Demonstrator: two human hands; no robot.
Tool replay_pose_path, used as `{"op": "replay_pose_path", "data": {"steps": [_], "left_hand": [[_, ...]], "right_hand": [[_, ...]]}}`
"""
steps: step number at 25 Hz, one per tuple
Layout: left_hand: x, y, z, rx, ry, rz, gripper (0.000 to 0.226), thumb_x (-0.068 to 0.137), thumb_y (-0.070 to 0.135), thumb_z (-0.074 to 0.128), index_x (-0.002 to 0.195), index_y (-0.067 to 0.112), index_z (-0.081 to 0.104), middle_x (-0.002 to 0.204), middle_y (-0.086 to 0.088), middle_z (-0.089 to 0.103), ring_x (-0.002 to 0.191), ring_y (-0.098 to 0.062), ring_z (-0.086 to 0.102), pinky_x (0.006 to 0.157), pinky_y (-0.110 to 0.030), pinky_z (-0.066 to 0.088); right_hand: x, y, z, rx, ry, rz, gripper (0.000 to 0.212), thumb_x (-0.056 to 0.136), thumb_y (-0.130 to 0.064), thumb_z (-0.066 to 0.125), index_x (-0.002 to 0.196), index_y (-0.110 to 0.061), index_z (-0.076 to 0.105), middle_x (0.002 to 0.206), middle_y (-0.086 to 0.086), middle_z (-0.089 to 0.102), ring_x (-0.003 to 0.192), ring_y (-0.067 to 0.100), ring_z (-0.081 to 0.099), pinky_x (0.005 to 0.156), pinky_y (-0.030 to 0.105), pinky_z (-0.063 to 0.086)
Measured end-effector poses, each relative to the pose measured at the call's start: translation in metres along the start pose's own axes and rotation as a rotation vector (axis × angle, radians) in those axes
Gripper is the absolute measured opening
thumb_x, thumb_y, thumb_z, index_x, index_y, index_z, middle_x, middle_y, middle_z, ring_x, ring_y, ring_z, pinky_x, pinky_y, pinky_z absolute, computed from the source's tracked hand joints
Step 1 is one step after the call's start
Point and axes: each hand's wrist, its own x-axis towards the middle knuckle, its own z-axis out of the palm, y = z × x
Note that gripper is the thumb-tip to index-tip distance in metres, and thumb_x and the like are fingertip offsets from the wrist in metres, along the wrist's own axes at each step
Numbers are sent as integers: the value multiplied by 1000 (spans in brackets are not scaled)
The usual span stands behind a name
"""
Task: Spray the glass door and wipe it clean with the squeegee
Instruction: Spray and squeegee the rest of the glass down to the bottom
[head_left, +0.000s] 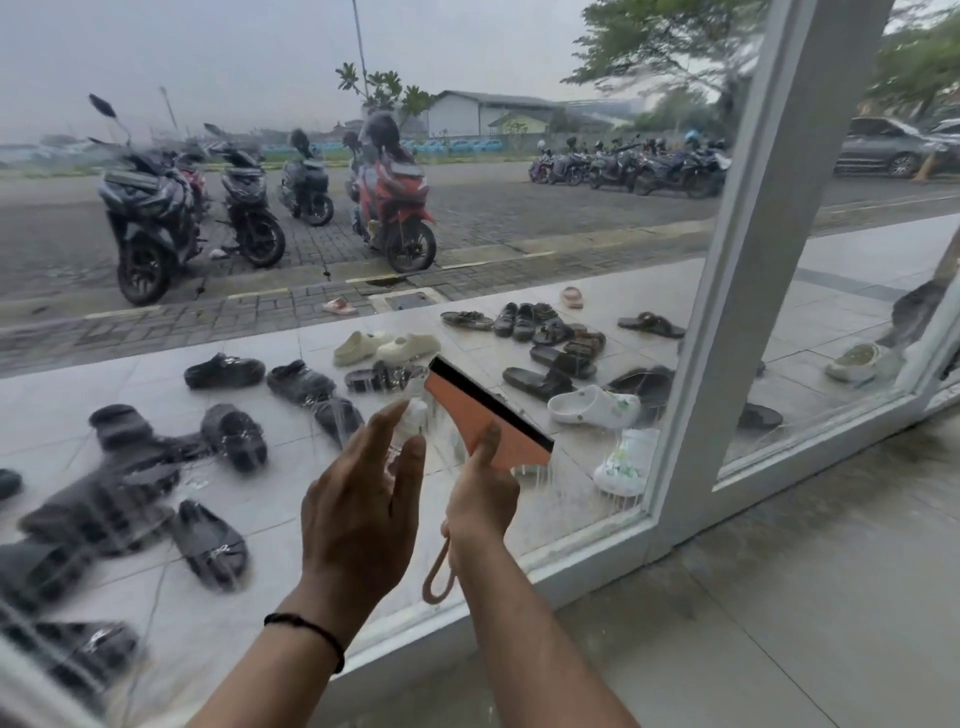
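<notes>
The glass door (311, 218) fills the left and middle of the view, wet with streaks and smears low down. My right hand (480, 499) grips an orange squeegee (467, 415) by its handle, the black rubber blade tilted up against the lower glass; an orange loop hangs below the hand. My left hand (363, 499) is raised just left of it, fingers spread around a small clear spray bottle (413, 421) whose white top shows between the fingers.
A white door frame post (753, 291) rises on the right, with a white bottom rail (571, 561) along the floor. Grey tiled floor (779, 623) lies on my side. Outside, several sandals, shoes and parked motorbikes are seen through the glass.
</notes>
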Motion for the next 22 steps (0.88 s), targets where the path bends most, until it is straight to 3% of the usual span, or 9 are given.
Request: {"op": "replay_pose_path", "data": {"steps": [1,3,5,8,11,15,22], "left_hand": [[-5,3,0,-1,7,-26,35,103,36,47,134,23,56,90,-5,73,54,1,45,56,-5,30],[-15,11,-6,-16,1,-64,41,104,35,46,143,25,52,80,-10,69,51,4,45,49,-6,30],[-18,16,-10,-42,28,-54,46,105,31,44,150,24,44,80,-17,67,53,8,46,51,-4,31],[-16,17,-15,-21,127,-68,43,107,28,44,150,25,44,80,-10,63,54,8,43,54,-4,29],[-22,12,-17,-21,165,-119,36,106,24,47,141,19,53,71,-7,58,50,7,39,52,-4,24],[-41,-3,-19,-48,204,-214,34,103,14,55,136,17,55,56,13,32,43,-2,32,49,-7,22],[-54,-24,-23,-18,237,-227,27,102,13,56,129,14,57,66,14,28,48,6,38,51,-4,22]], "right_hand": [[-1,7,-2,-36,-5,1,77,75,-85,28,81,-15,58,76,8,65,71,30,68,68,46,59],[-9,19,-5,-62,-32,25,86,76,-85,27,91,-9,62,77,8,63,69,28,64,63,40,55],[-7,22,-8,-6,-35,94,89,83,-84,27,100,-5,63,84,12,62,75,30,61,68,44,52],[-3,16,-14,69,46,113,78,89,-79,28,90,-9,62,86,12,62,75,27,59,65,40,49],[-9,23,-23,-30,187,-156,64,96,-65,32,90,-11,66,91,11,70,78,25,62,66,33,45],[-3,27,-35,-272,212,-550,64,90,-59,29,99,-7,65,92,14,71,87,36,66,64,31,35],[-7,36,-35,-441,159,-776,59,85,-55,31,96,-6,62,84,17,71,80,41,65,65,32,32]]}}
